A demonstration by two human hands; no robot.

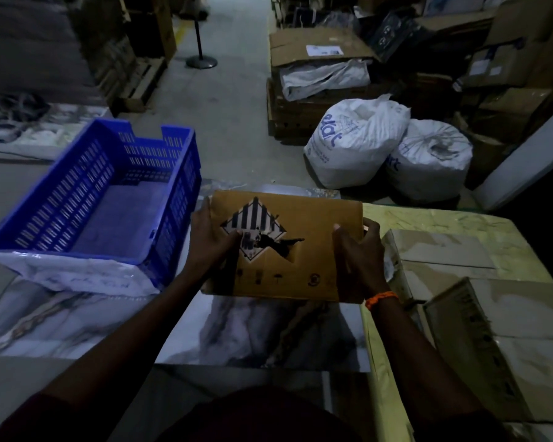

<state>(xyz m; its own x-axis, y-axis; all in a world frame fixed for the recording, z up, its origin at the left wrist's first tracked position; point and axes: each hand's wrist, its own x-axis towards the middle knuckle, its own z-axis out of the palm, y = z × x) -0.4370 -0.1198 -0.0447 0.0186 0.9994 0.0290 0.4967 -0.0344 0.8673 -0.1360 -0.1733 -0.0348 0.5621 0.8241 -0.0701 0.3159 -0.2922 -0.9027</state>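
A brown cardboard box [304,224] with a torn black-and-white striped diamond label is held over the marble-patterned table [253,330] in the middle of the view. My left hand [213,240] grips its left side, thumb on the label. My right hand [358,253] grips its right side, fingers curled round the edge; an orange band sits on that wrist. The box's underside is hidden.
A blue slotted plastic crate [109,199] stands on the table at left. Flat cardboard boxes [479,301] lie at right on a yellowish surface. Two white tied sacks [355,141] sit on the floor beyond, with stacked cartons [316,52] and a stanchion post [200,59] along the aisle.
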